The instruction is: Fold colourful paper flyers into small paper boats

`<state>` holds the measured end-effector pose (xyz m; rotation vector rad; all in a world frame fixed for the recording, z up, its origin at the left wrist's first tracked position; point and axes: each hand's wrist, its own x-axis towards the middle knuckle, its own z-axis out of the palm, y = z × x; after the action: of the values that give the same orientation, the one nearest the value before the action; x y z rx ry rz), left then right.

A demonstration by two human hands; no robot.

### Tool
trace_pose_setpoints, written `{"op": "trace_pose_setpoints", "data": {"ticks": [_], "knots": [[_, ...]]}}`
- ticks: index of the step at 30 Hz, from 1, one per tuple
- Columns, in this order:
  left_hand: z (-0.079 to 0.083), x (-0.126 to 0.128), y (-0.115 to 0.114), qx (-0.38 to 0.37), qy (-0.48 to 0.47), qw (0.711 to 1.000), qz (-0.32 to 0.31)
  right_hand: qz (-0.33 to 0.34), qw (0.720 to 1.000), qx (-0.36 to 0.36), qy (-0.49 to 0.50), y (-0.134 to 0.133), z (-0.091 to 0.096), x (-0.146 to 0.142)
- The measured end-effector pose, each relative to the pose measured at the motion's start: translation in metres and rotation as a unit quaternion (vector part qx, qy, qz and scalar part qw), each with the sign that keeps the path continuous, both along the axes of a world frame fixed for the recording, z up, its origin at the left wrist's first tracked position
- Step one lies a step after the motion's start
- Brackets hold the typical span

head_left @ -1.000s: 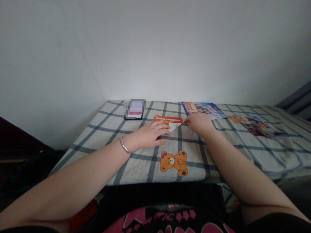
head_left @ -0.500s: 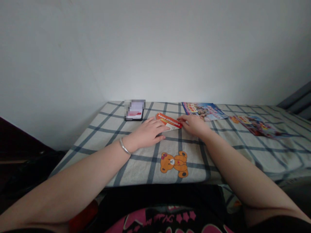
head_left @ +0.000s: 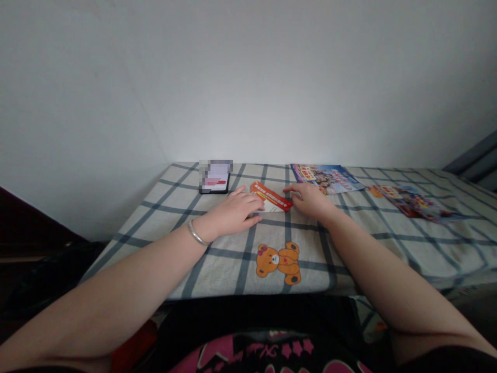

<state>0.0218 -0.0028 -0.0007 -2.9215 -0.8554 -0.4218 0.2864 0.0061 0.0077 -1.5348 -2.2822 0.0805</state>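
Note:
A folded red-orange and white printed leaflet (head_left: 274,198) lies on the checked tablecloth between my two hands. My left hand (head_left: 238,210), with a silver bangle at its wrist, rests with spread fingers over the leaflet's left part and covers some of it. At the right end of the leaflet is my right hand (head_left: 309,201), fingers bent and slightly apart, with nothing visible between them. Whether its thumb touches the paper's edge I cannot tell.
A phone (head_left: 217,177) with a lit screen lies to the left near the wall. Two colourful printed flyers, one at the back (head_left: 328,178) and another further right (head_left: 417,202), lie on the tablecloth (head_left: 217,269). A bear picture (head_left: 278,262) is near the front edge.
The leaflet has flattened and turned a little, its right end now away from my right fingers. My right hand has loosened, and my left hand has shifted slightly left.

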Motion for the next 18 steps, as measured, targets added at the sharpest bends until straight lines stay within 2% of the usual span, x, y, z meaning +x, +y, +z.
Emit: {"op": "trace_pose_setpoints", "data": {"ticks": [7, 13, 18], "knots": [[-0.005, -0.001, 0.002, 0.048, 0.015, 0.999, 0.013, 0.043, 0.998, -0.034, 0.023, -0.003, 0.002, -0.006], [-0.001, 0.002, -0.004, 0.092, 0.023, 0.991, 0.092, 0.062, 0.994, -0.067, 0.055, -0.008, 0.002, -0.012], [-0.007, 0.003, -0.004, 0.095, 0.011, 0.988, 0.118, 0.146, 0.984, -0.076, 0.068, -0.012, 0.001, -0.014]]}}
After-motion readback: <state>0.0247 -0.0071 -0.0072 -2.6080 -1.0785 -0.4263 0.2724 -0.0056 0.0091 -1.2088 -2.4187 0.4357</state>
